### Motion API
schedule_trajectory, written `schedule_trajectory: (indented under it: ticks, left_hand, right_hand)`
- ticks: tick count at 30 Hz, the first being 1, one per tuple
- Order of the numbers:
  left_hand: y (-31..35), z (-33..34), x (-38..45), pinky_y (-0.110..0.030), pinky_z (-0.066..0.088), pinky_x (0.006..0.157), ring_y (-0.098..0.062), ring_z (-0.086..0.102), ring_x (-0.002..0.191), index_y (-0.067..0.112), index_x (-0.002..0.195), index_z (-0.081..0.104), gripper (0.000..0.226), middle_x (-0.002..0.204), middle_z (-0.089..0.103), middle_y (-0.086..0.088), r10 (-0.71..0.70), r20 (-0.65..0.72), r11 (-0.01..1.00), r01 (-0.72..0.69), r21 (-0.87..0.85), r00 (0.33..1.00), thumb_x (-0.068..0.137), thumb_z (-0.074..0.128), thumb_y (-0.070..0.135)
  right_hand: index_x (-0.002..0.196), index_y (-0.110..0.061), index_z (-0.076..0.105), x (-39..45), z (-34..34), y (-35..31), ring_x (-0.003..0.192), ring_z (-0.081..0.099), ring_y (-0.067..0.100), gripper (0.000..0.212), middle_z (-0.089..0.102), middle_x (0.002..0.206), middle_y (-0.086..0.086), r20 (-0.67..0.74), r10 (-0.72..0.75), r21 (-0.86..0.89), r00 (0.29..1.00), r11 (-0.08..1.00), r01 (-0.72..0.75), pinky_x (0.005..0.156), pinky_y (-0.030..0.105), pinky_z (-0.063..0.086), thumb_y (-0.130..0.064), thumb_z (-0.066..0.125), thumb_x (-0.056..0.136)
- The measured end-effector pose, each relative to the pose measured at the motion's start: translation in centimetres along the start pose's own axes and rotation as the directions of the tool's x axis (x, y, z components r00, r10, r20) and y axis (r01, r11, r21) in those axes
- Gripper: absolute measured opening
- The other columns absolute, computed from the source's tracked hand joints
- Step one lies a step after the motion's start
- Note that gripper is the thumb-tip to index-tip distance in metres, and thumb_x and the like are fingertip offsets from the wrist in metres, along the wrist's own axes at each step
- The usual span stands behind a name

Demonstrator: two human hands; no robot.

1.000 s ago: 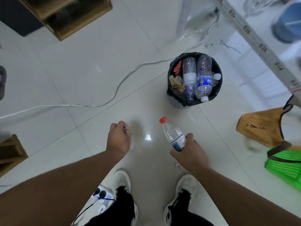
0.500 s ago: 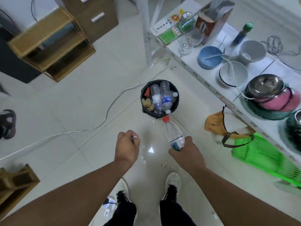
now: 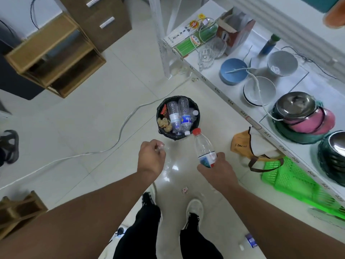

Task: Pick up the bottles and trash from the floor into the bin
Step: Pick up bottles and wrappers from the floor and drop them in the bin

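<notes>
A black-lined bin stands on the tiled floor ahead of my feet, holding several clear bottles and wrappers. My right hand grips a clear bottle by its lower body. The bottle's red cap points at the bin's near rim. My left hand is a closed fist just short of the bin, with a small clear plastic scrap showing at the fingers. A pink scrap lies on the floor between my arms. A blue-and-white piece of litter lies beside my right forearm.
A white cable runs across the floor left of the bin. A white rack with bowls and pots lines the right side, with a tan bag and a green basket below it. A wooden shelf stands back left.
The view has risen and pulled back, so the bin looks smaller and the rack is in sight. Both hands have moved toward the bin; the bottle's cap now reaches its near rim.
</notes>
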State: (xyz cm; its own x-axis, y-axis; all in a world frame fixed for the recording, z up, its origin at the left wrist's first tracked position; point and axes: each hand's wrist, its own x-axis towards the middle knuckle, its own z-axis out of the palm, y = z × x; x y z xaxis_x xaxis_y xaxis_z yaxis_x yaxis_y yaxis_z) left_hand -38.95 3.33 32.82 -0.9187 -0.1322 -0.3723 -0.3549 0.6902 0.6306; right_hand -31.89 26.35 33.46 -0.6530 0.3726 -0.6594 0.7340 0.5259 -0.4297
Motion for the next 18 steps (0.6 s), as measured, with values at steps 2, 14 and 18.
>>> schedule_trajectory:
  ticks: [2, 14, 18]
  left_hand:
    - [0.3, 0.0, 1.7, 0.001, 0.04, 0.076, -0.004, 0.059, 0.085, 0.019, 0.104, 0.074, 0.019, 0.113, 0.054, -0.005, -0.013, 0.02, 1.0, 0.013, -0.021, 1.0, 0.095, 0.065, 0.007]
    - [-0.1, -2.2, 16.1, -0.034, 0.055, 0.097, -0.019, 0.066, 0.102, 0.018, 0.124, 0.073, 0.033, 0.118, 0.067, -0.007, 0.029, 0.176, 1.0, -0.026, -0.018, 0.984, 0.092, 0.071, 0.015]
    - [-0.6, -1.3, 19.4, -0.032, 0.053, 0.097, -0.018, 0.066, 0.102, 0.022, 0.127, 0.07, 0.035, 0.119, 0.064, -0.003, 0.019, 0.191, 1.0, -0.015, -0.02, 0.981, 0.092, 0.071, 0.018]
  right_hand:
    - [0.112, -0.023, 0.045, 1.0, 0.0, -1.3, 0.083, 0.068, 0.022, 0.057, 0.067, 0.093, -0.001, 0.012, 0.006, -0.02, 1.0, 1.0, -0.006, 0.08, 0.042, 0.059, -0.053, 0.071, 0.071]
    - [0.112, -0.024, 0.049, 9.6, 3.0, -11.3, 0.077, 0.075, 0.021, 0.064, 0.07, 0.094, -0.002, -0.004, 0.137, -0.03, 0.991, 0.99, -0.137, 0.078, 0.044, 0.064, -0.061, 0.073, 0.064]
    - [0.11, -0.023, 0.049, 12.9, 4.1, -13.3, 0.072, 0.076, 0.018, 0.061, 0.074, 0.09, 0.0, -0.005, 0.138, -0.019, 0.99, 0.99, -0.138, 0.074, 0.04, 0.064, -0.059, 0.074, 0.067]
